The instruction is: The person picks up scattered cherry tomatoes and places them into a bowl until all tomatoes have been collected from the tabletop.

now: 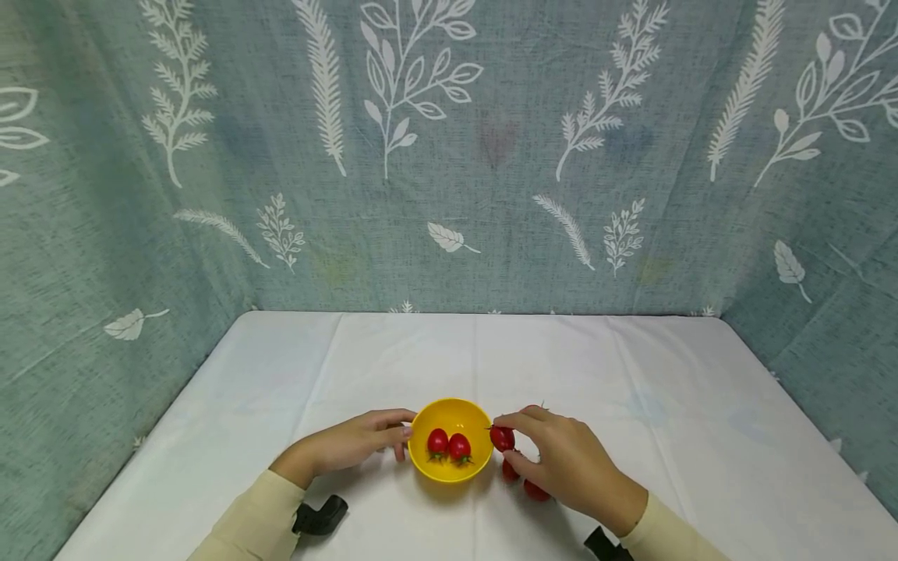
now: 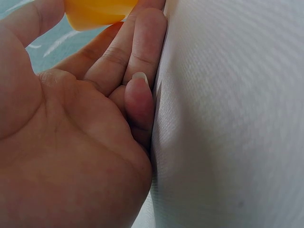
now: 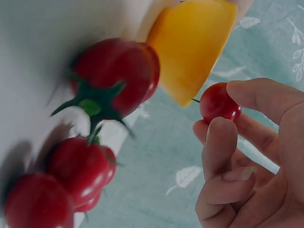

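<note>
Clearly, the right hand pinches a tomato (perhaps touching the yellow bowl) between its fingertips.

The surface is white, with faint creases running from its far edge toward the near side and rounded far corners. Behind it and along both sides hangs grey-green fabric, printed in white with feathery fronds, tall leafy branches and small single leaves. Blurry patches of pink, blue and yellow tint its back stretch.
</note>
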A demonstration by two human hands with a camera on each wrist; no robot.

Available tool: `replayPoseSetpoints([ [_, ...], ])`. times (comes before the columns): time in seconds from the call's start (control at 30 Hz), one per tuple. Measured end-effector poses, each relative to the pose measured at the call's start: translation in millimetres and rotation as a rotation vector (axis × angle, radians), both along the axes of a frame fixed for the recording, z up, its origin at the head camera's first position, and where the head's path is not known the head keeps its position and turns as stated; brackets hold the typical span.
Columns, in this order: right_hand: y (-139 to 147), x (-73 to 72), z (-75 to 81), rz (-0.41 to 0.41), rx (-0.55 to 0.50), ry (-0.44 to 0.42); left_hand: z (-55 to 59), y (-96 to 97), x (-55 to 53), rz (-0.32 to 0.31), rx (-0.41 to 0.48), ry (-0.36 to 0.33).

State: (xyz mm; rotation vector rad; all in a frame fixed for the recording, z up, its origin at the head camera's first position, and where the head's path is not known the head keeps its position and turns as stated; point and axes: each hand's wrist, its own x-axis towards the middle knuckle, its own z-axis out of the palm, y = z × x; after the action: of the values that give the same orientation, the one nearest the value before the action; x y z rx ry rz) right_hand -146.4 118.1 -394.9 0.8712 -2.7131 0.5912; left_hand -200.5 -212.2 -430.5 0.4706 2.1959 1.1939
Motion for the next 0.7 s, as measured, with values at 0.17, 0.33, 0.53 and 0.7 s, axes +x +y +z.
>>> replayPoseSetpoints([
  [0.17,-9,0.4,0.8,0.035,-0.002,0.003,-0.4,-0.4,0.3,-0.010,0.004,0.010],
  [0.33,-18,-0.1,0.3,0.052,0.014,-0.021,-1.9,-0.9,-0.6,-0.012,0.001,0.016],
  [0.53,-29,-1.5,0.4,0.072,0.044,-0.078,-2.6,-1.6,-0.8,-0.021,0.003,0.025],
  [0.7,-37,-4.7,-0.7,0.076,0.058,-0.155,-1.2,-1.4,-0.3,-0.016,0.000,0.022],
])
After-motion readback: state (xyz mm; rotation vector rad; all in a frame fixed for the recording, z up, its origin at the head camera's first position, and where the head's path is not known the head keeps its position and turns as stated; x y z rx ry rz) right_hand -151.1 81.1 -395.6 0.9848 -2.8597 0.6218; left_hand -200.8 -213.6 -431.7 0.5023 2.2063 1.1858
